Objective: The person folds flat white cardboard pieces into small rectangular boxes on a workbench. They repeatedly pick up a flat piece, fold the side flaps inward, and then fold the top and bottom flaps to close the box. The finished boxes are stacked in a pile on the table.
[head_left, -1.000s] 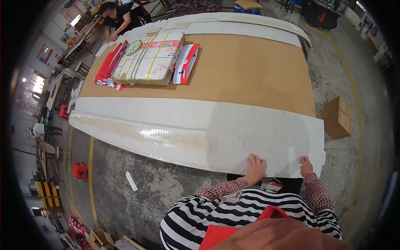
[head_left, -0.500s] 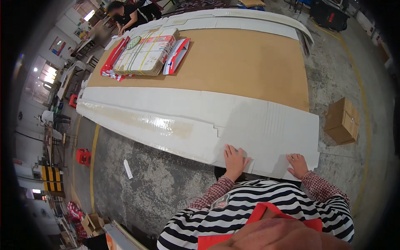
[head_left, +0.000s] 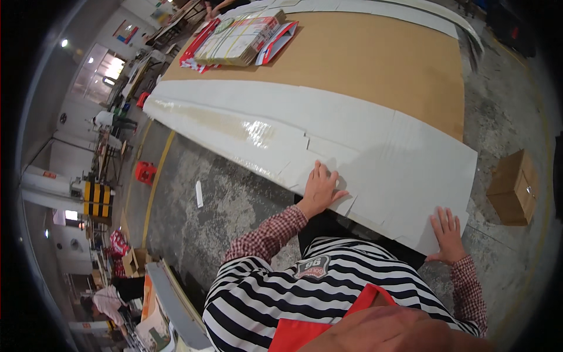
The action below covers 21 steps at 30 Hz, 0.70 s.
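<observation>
Hands (head_left: 319, 190) have moved apart on white cardboard (head_left: 410, 170) above grey floor (head_left: 229, 205).

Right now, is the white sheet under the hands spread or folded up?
Spread out: the white sheet shows a broad face, left hand and right hand at its near edge.

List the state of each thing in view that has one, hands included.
White sheet: laid out flat
Left hand: open, on the sheet's near edge
Right hand: open, at the sheet's near right corner
Stacked bundle: strapped together
Cardboard box: seemingly closed
Red stool: standing
</observation>
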Each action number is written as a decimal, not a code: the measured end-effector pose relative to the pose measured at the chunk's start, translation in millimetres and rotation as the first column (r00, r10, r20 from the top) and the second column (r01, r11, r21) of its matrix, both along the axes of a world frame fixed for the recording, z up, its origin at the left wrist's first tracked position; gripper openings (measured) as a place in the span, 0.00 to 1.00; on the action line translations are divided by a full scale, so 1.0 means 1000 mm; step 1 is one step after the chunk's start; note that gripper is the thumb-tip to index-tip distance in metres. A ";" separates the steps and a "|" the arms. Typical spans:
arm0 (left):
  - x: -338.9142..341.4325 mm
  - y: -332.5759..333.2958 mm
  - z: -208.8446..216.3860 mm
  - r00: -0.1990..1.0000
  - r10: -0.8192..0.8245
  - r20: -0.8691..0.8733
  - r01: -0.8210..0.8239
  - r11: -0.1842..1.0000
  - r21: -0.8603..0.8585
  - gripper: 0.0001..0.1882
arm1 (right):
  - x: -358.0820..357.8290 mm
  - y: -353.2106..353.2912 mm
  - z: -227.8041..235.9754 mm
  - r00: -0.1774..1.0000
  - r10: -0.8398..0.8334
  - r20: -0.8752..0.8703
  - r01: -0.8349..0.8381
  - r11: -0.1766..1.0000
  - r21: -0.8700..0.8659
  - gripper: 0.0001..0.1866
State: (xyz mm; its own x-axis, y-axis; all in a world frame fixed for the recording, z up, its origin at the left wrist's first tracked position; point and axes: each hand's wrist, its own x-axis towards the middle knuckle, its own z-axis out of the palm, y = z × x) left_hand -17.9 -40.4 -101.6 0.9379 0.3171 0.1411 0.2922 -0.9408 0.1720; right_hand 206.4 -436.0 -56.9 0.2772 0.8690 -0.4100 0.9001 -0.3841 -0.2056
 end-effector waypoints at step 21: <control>0.020 -0.039 0.022 0.925 -0.359 0.123 0.377 0.903 -0.207 0.39 | -0.001 -0.044 -0.020 0.982 -0.144 -0.123 0.176 0.936 0.305 0.28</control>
State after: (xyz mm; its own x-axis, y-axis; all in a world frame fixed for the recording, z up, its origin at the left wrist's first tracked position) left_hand 2.0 -79.5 -79.4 0.9823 -0.0164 0.1863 -0.0908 -0.9129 0.3980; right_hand 205.5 -480.4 -76.8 0.3958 0.9049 -0.1567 0.8014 -0.4237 -0.4222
